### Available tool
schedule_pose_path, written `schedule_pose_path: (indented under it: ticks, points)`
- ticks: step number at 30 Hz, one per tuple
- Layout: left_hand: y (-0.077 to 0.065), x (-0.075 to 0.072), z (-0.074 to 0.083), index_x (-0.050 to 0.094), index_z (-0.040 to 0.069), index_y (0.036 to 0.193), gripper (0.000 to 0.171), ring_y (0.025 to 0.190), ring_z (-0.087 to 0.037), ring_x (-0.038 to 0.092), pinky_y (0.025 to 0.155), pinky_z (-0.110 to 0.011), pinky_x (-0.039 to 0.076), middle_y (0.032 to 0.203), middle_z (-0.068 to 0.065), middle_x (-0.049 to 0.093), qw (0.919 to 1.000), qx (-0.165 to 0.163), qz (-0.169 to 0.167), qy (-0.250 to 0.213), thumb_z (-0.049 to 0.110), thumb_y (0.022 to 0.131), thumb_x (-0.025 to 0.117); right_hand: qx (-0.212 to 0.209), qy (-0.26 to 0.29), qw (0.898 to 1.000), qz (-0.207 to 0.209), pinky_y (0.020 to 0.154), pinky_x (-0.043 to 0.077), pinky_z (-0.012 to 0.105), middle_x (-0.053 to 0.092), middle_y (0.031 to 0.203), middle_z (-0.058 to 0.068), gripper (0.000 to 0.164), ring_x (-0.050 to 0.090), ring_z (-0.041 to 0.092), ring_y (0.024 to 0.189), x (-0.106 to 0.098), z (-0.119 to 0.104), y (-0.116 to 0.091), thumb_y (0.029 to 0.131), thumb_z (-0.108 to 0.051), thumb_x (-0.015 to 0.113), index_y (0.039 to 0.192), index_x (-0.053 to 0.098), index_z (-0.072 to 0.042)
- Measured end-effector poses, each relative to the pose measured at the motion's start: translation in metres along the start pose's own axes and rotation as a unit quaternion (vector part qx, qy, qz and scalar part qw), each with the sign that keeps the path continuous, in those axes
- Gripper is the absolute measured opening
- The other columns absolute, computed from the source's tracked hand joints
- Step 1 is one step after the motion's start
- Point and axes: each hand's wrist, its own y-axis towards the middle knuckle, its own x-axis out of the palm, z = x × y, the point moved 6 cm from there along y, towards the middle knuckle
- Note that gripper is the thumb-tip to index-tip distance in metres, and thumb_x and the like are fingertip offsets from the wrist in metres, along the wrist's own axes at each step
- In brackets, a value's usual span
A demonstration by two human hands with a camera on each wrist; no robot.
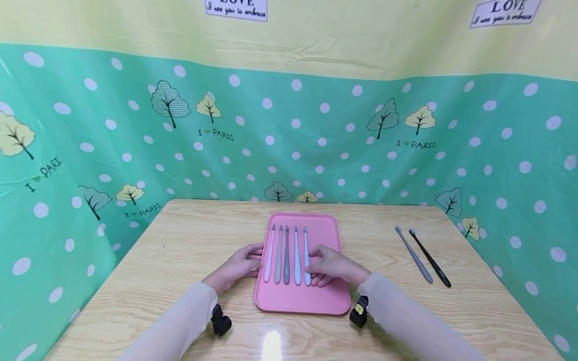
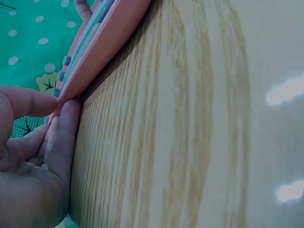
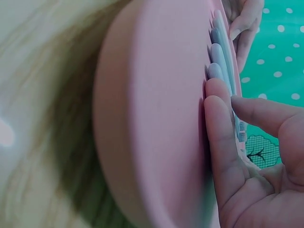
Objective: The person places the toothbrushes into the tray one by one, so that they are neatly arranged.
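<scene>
Several toothbrushes lie side by side on a pink tray [image 1: 302, 301], heads toward the far end: a pink toothbrush [image 1: 269, 255], a grey-green toothbrush [image 1: 278, 255], a dark grey toothbrush [image 1: 286, 258] and two pale blue ones. My left hand [image 1: 237, 265] pinches the tray's left rim, thumb and fingers meeting at its edge in the left wrist view. Over the tray's right side, my right hand [image 1: 336, 265] pinches the rightmost pale blue toothbrush [image 1: 306, 250] near its handle end. Its fingers [image 3: 219, 123] partly hide that handle in the right wrist view.
On the wooden table [image 1: 203, 225] to the right lie a grey-blue toothbrush [image 1: 414, 255] and a black toothbrush [image 1: 431, 259], both slanted. A green dotted cloth [image 1: 293, 140] hangs behind the table and along its sides.
</scene>
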Motion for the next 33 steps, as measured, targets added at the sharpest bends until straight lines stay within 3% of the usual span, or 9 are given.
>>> schedule_pose_path:
  ticks: [16,33]
  points:
    - [-0.003,0.0,0.002,0.037,-0.002,0.151,0.065,0.116,-0.03,0.056,0.089,-0.037,0.06,0.135,-0.021,0.048,0.9999,0.002,-0.007,0.007,-0.003,0.091,0.061,-0.008,0.003,1.0,-0.017,0.06,0.064,0.036,0.068,0.087,0.018,0.067,0.07,0.023,0.067,-0.002,0.0,-0.002,0.092,-0.015,0.072,0.142,0.035,0.01]
    - [-0.004,0.001,0.003,0.037,-0.002,0.151,0.065,0.115,-0.03,0.056,0.089,-0.038,0.06,0.135,-0.022,0.047,0.9999,0.01,-0.01,0.008,-0.003,0.091,0.06,-0.014,0.018,1.0,-0.018,0.065,0.064,0.038,0.069,0.094,0.017,0.062,0.071,0.027,0.073,-0.023,0.007,-0.014,0.092,-0.012,0.068,0.141,0.036,0.01]
